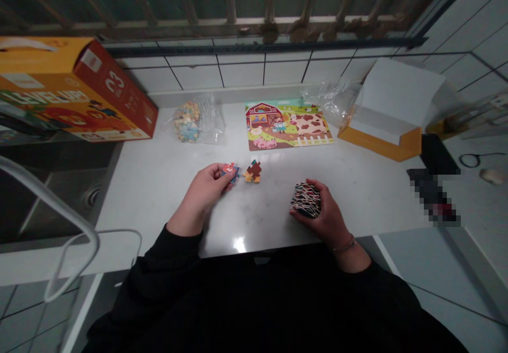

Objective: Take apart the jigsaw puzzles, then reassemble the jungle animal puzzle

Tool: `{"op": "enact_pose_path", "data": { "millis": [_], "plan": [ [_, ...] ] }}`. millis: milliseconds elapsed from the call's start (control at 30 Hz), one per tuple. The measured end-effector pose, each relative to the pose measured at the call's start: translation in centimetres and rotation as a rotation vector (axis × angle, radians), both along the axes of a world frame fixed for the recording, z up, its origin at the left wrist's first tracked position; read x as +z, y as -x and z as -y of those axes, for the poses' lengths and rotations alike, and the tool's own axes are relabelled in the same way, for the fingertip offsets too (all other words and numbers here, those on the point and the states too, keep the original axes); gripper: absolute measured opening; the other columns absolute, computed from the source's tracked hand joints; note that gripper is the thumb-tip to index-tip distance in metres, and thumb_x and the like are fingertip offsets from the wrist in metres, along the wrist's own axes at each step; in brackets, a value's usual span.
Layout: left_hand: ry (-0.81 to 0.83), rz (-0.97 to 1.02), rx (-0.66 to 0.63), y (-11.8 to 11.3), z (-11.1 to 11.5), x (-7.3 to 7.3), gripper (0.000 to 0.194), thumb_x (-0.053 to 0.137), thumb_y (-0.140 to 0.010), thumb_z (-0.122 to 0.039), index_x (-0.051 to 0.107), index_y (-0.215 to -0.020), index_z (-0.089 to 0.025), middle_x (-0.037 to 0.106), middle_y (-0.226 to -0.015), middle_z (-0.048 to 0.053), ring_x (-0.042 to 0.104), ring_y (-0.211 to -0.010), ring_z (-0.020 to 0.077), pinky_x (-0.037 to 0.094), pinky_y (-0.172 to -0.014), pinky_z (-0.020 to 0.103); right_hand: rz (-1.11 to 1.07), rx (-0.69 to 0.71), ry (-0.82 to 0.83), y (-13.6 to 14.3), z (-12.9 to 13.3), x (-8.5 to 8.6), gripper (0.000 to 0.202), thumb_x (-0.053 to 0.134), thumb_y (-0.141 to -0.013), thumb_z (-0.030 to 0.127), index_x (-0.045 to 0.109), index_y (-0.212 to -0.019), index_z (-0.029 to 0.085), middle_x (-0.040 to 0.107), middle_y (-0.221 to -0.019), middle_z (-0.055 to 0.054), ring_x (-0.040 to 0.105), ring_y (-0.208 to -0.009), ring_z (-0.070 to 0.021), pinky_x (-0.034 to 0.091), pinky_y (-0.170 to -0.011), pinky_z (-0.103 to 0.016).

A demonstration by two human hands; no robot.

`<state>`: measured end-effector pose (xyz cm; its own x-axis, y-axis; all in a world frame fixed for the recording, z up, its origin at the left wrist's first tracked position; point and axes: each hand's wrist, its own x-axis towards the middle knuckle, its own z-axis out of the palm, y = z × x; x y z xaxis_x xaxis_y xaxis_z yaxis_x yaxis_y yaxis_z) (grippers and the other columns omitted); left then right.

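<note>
Between the thumb and fingers of my left hand (208,186) are small red and blue jigsaw puzzle pieces (230,171), held just above the white counter. Beside them, to the right, lies a little group of brown and yellow puzzle pieces (253,172). My right hand (326,210) is wrapped round a thick stack of puzzle pieces (306,200), whose pale cut edges face up and left. Behind both hands, a farm picture (289,125) with a barn, a cow and pigs lies flat.
A clear bag of puzzle pieces (188,122) lies back left, by an orange box (115,93) next to the sink (59,194). An opened box (387,115) and crumpled plastic (331,99) are back right. A grey hose (59,189) arches at left. A barred window runs behind.
</note>
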<state>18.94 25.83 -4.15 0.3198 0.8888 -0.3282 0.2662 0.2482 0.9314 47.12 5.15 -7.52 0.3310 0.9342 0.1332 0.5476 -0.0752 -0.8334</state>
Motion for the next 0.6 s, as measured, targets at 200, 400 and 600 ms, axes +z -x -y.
{"op": "enact_pose_path", "data": {
  "millis": [200,400,600],
  "plan": [
    [-0.061,0.083,-0.022,-2.5,0.8,0.7,0.036,0.085,-0.084,-0.053,0.073,-0.091,-0.021,0.077,-0.093,0.005,0.067,-0.076,0.0176,0.054,-0.072,0.032,0.044,0.008,-0.013,0.0,0.0,-0.2,0.093,0.094,-0.078,0.062,0.051,-0.152,0.023,0.066,-0.139,-0.016,0.073,-0.119,-0.0351,0.061,-0.109,-0.06],
    [-0.437,-0.314,-0.196,-5.2,1.2,0.8,0.017,0.077,-0.092,-0.038,0.079,-0.085,-0.023,0.081,-0.1,0.008,0.072,-0.098,0.0274,0.055,-0.094,0.044,0.056,0.022,-0.018,0.1,-0.1,-0.2,0.092,0.093,-0.08,0.062,0.05,-0.151,0.023,0.066,-0.14,-0.017,0.071,-0.121,-0.0362,0.061,-0.11,-0.061],
    [0.006,0.217,-0.181,-6.1,2.1,1.6,0.029,0.083,-0.089,-0.043,0.078,-0.1,-0.017,0.084,-0.104,0.011,0.076,-0.088,0.0222,0.059,-0.084,0.037,0.038,0.035,-0.019,0.1,-0.2,-0.1,0.091,0.093,-0.08,0.061,0.049,-0.152,0.025,0.065,-0.139,-0.016,0.07,-0.124,-0.0377,0.058,-0.112,-0.062]
  ]
}}
